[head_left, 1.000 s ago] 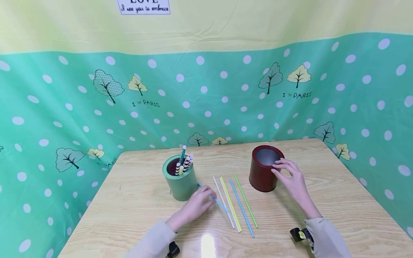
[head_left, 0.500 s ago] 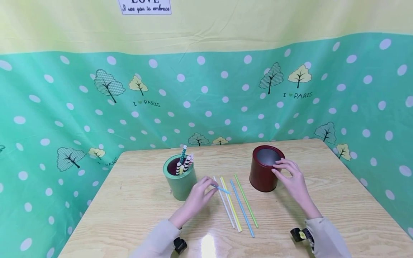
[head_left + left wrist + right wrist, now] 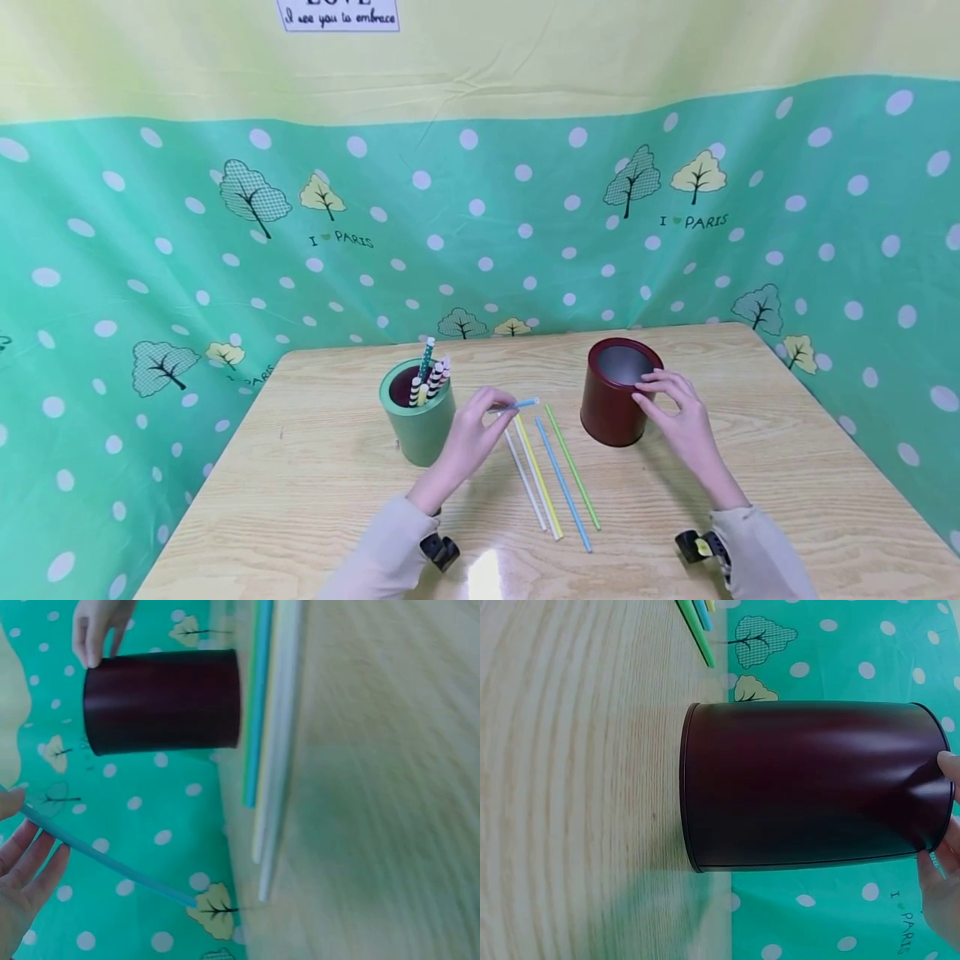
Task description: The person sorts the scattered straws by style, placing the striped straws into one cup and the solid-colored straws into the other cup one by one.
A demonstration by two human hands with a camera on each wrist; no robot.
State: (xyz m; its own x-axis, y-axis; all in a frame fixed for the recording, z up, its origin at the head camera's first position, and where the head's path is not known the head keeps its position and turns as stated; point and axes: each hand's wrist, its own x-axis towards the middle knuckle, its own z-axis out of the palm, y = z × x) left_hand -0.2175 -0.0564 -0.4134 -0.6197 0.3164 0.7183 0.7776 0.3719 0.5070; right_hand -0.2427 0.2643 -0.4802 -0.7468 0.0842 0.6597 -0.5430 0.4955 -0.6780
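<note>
Straws (image 3: 559, 475), five, lie on a desk (image 3: 315, 508): two white, one yellow, one blue, one green. Another, a sky-blue straw (image 3: 527, 403), is pinched in the raised left hand (image 3: 471, 433); the right hand (image 3: 681, 421) grips the rim of the dark red canister (image 3: 611, 412). Only the head view shows a second, green canister (image 3: 426, 433) with patterned sticks (image 3: 433, 380); the left wrist view shows more of the sky-blue straw.

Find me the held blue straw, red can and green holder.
Held blue straw (image 3: 120, 865): left wrist view, mid-length.
Red can (image 3: 810, 787): right wrist view, side wall.
Green holder (image 3: 423, 435): head view, outer wall.
</note>
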